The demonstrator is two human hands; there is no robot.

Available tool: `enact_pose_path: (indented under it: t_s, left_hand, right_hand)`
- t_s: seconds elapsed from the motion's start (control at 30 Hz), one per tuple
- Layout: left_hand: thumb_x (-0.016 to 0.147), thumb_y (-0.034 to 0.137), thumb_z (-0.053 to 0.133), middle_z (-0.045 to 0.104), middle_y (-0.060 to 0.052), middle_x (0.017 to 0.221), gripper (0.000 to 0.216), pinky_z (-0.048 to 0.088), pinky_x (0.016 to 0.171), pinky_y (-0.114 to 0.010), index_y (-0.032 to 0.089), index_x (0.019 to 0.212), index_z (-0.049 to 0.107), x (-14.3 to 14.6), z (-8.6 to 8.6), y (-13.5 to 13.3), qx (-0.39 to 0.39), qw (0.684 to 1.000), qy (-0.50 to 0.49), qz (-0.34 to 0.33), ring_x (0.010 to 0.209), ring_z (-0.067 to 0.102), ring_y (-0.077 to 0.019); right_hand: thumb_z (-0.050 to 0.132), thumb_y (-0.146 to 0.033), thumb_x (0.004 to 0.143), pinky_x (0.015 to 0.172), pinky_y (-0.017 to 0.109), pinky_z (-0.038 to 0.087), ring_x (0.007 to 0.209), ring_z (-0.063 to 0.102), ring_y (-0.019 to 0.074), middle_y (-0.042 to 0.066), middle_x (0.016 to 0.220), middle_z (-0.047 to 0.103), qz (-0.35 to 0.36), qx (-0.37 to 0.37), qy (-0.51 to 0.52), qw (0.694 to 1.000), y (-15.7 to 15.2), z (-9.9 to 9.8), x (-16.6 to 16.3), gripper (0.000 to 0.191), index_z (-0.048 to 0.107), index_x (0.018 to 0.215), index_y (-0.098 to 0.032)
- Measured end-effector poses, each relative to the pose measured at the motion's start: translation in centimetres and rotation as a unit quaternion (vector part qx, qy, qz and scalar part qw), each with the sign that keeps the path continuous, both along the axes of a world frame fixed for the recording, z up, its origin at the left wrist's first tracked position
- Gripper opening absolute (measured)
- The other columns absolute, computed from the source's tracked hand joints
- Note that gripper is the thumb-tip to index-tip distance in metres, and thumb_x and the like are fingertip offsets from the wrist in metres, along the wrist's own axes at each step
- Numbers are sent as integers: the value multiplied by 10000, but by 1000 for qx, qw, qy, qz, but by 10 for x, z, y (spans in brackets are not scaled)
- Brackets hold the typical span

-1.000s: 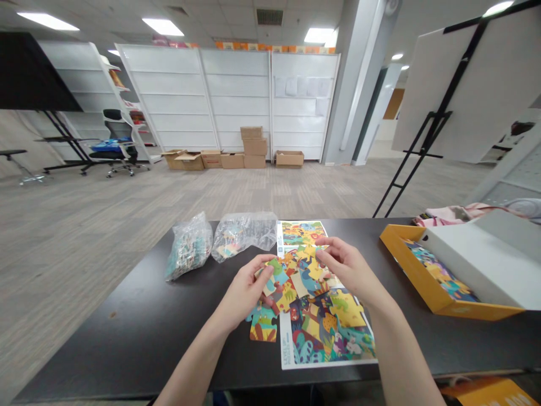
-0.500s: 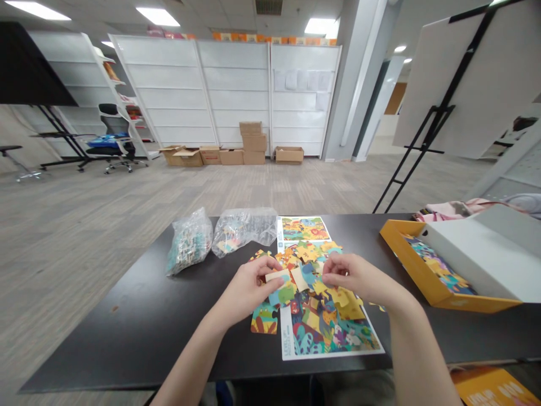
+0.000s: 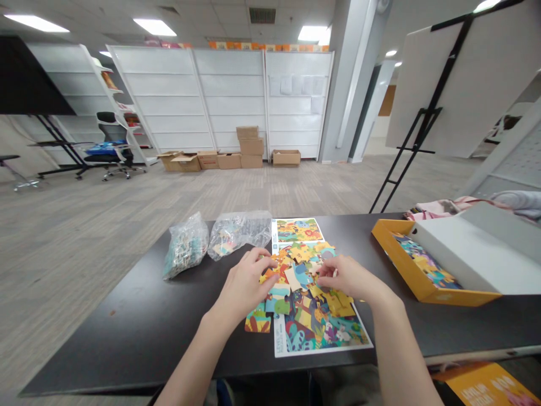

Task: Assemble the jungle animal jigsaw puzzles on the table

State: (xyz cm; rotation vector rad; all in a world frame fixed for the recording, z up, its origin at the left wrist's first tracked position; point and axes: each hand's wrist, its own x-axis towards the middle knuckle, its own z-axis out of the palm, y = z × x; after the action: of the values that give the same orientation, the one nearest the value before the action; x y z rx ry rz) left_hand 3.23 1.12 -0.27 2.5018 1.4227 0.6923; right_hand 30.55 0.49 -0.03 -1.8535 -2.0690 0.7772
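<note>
Pieces (image 3: pixel 301 252) heaped on sheet (image 3: pixel 310 341), probably central so both hands reach. Left hand (image 3: pixel 249 280) spread over left edge; right hand (image 3: pixel 347 277) fingertips close together, can't tell if pinching one. Bags (image 3: pixel 186 251) far left, box (image 3: pixel 456 298) right, likely for elbow room.

Cartoon jigsaw pieces (image 3: pixel 300 276), loose, overlapping, heaped across middle of printed puzzle sheet (image 3: pixel 304 339), some spilling past its left edge; leaf-patterned piece (image 3: pixel 257 323) face up on table (image 3: pixel 169 327) there; yellow pieces (image 3: pixel 340 306) toward sheet's right edge
</note>
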Motion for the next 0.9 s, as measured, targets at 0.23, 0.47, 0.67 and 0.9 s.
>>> enact_pose_path:
  t_s: [0.23,0.47,0.67,0.9]
  left_hand:
    - [891,311,615,309,-188,1578,493,527,970,-477,162,1353,527,-3,-16,13,47,990,87,99,1236,572,-341]
    - [915,318,553,437,-191,1473,593,454,1071,-482,143,1449,365,-7,-23,17,59,994,46,84,1363,456,-343]
    - [916,293,554,363,-191,1544,482,464,1073,-474,160,1369,457,-15,-17,13,25,997,34,69,1383,454,-341]
    - [926,297,553,367,-189,1556,554,409,1130,-490,155,1435,389,-21,-18,13,53,996,-3,68,1416,416,-339]
  right_hand:
    - [488,-263,935,703,291,463,766,664,196,62,851,748,30,143,26,989,20,5,-19,258,735,916,-191]
    - [423,-67,915,1004,377,448,1096,637,235,158,1156,713,156,209,65,963,100,-11,-69,346,728,1071,-122]
    - [477,-155,932,974,357,473,1053,647,226,98,1072,741,200,183,115,956,132,-12,-104,278,732,1046,-156]
    - [563,-305,894,1057,418,440,1150,623,269,73,1078,751,237,96,286,924,149,-6,-138,292,744,1062,-149]
